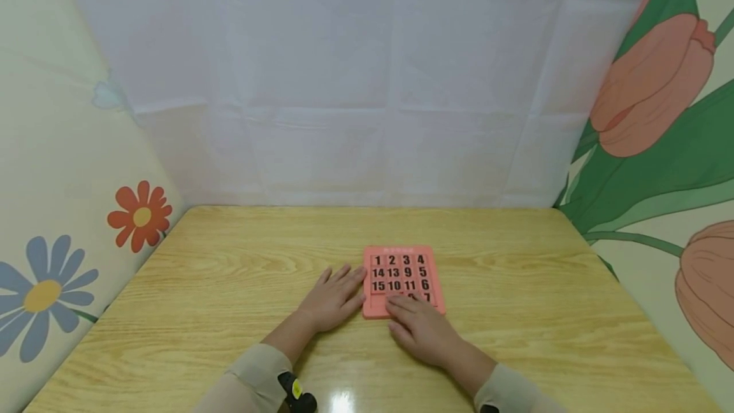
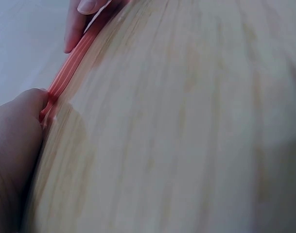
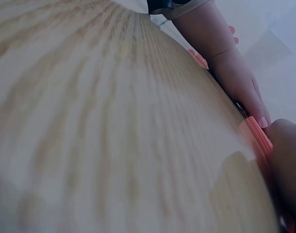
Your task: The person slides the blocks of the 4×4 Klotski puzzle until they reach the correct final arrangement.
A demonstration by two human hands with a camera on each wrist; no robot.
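Note:
A pink number sliding puzzle [image 1: 395,250] lies flat on the table, its tiles marked with black numbers. The top row reads 1, 2, 3, 4, and a 7 shows at the lower right. Bare pink base shows in the grid's bottom-left corner. My left hand [image 1: 331,301] rests along the puzzle's left edge with fingers spread and thumb near the lower-left corner. Over the bottom row lie the extended fingers of my right hand [image 1: 423,331], partly hiding the tiles there. In the left wrist view, the puzzle's thin side [image 2: 72,65] runs between both hands.
The wood-grain table [image 1: 516,273] extends around the puzzle. A white cloth [image 1: 367,81] hangs behind it, and flower-patterned panels [image 1: 57,164] stand at both sides. Both forearms wear light sleeves, with a black wrist device [image 1: 298,395] on the left one.

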